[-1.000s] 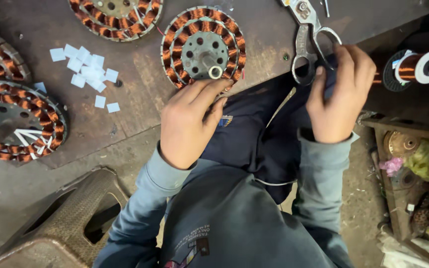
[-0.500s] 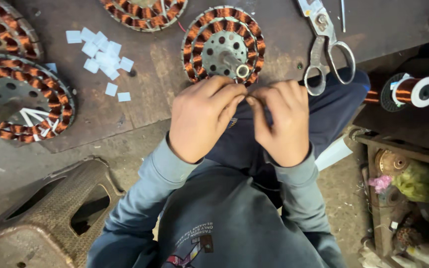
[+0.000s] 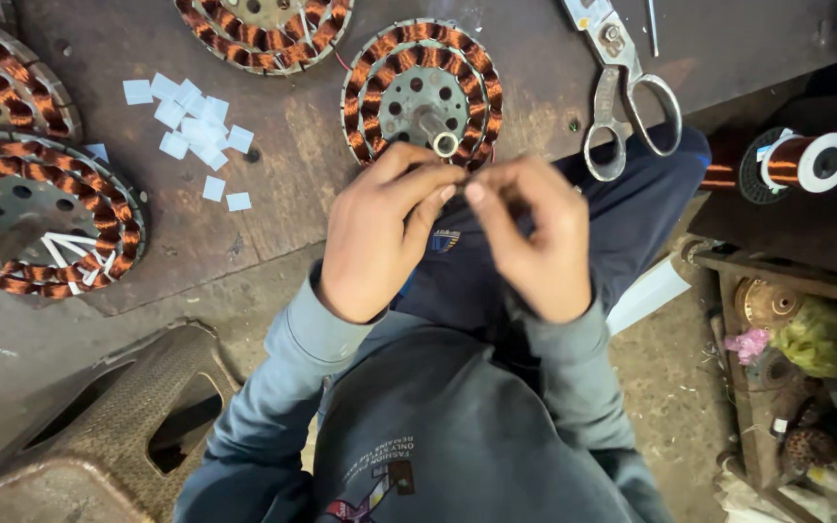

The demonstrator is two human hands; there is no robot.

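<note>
Copper-wound stator (image 3: pixel 422 95) just beyond both hands, left (image 3: pixel 380 232) and right (image 3: pixel 533 237), fingertips pinched together, anything held hidden.

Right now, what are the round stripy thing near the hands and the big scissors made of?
The stator looks like shiny orange-brown copper wire wound in bundles around a dull grey metal core with holes in it. The scissors look like bare steel: silvery grey, worn, with glints on the loops. The little squares beside them seem to be white paper.

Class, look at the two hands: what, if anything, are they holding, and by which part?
Cannot be told: the left hand and right hand pinch fingertips together just below the copper-wound stator, hiding anything between them.
</note>
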